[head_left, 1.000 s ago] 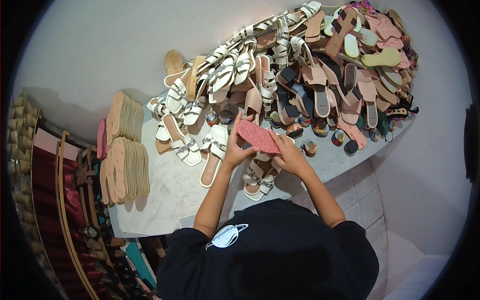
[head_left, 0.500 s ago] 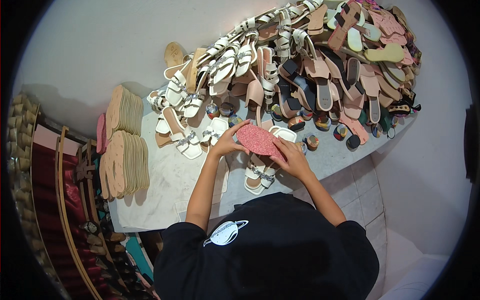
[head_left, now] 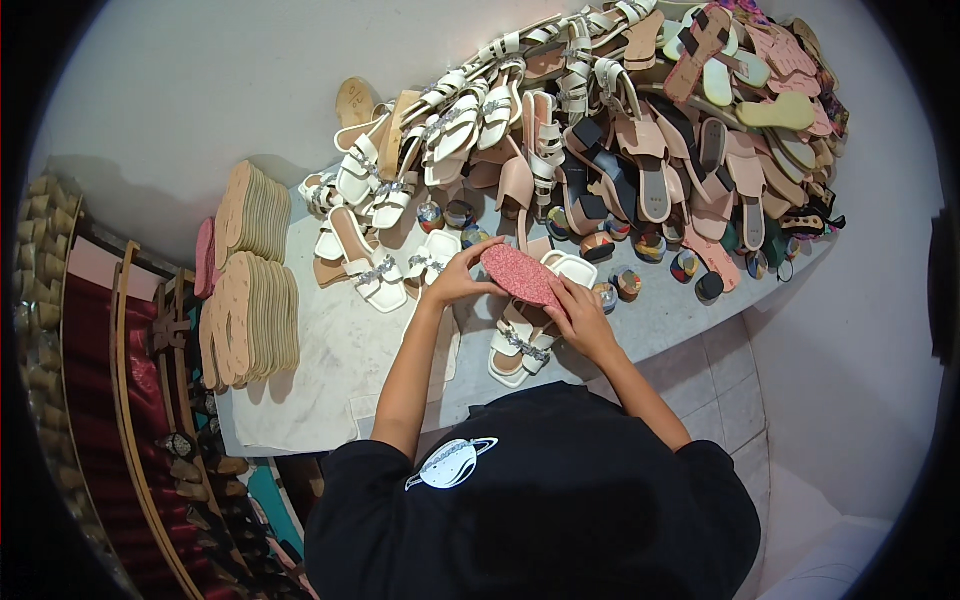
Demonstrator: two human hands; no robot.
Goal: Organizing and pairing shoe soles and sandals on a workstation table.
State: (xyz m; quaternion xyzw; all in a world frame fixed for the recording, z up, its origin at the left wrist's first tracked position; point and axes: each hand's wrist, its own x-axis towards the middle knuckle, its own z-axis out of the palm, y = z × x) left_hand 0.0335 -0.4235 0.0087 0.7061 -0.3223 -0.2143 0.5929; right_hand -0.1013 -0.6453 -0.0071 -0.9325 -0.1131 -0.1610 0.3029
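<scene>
Both hands are on a pink glittery sole (head_left: 520,274) held just above the white table (head_left: 330,370), roughly at the middle of its front edge. The left hand (head_left: 458,280) has its fingers curled around the sole's left end, thumb side toward the person, so that end sits pinched inside the grip. The right hand (head_left: 578,318) is closed on the opposite end, its fingers (head_left: 556,292) lying over the top of the lower right tip; whether the thumb is tucked underneath I can't tell. So the sole runs diagonally between the two hands, upper left to lower right, glitter side up.

Right under it there's a pair of white strappy sandals (head_left: 520,345) lying on the table, partly covered by the right hand. A few more white sandals (head_left: 372,275) sit just left of the left hand. Behind all that — a huge heap of sandals (head_left: 640,130), white ones to the left, pink and tan ones to the right. Small round colourful tape rolls (head_left: 640,245) sit along the heap's front edge. Two stacks of tan insoles (head_left: 250,300) stand on the table's left side, well apart from the hands
</scene>
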